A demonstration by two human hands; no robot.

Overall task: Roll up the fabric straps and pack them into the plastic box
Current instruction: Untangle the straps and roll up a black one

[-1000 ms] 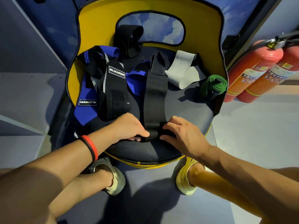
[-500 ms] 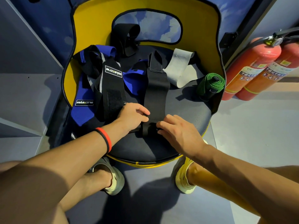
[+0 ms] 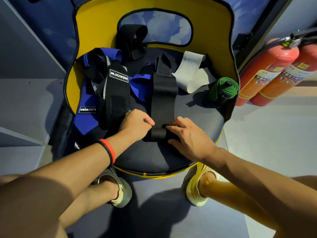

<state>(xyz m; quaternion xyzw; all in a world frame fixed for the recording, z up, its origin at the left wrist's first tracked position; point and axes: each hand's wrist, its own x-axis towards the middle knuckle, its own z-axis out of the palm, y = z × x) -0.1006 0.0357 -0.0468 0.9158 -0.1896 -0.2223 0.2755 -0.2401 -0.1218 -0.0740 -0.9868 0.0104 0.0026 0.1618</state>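
A long black strap lies lengthwise down the middle of a dark round seat. Its near end is wound into a small roll. My left hand pinches the roll's left end with curled fingers. From the other side, my right hand curls its fingers over the roll's right end. A rolled green strap stands at the seat's right edge. Blue and black Blizzstar straps, a grey strap and a black loop lie further back. No plastic box is in view.
The chair's yellow backrest rises behind the straps. Two red fire extinguishers stand on the floor to the right. My feet in pale shoes are under the seat's front edge. Grey floor surrounds the chair.
The roll at the strap's near end has grown and moved a little further up the strap. Both hands have shifted forward with it.
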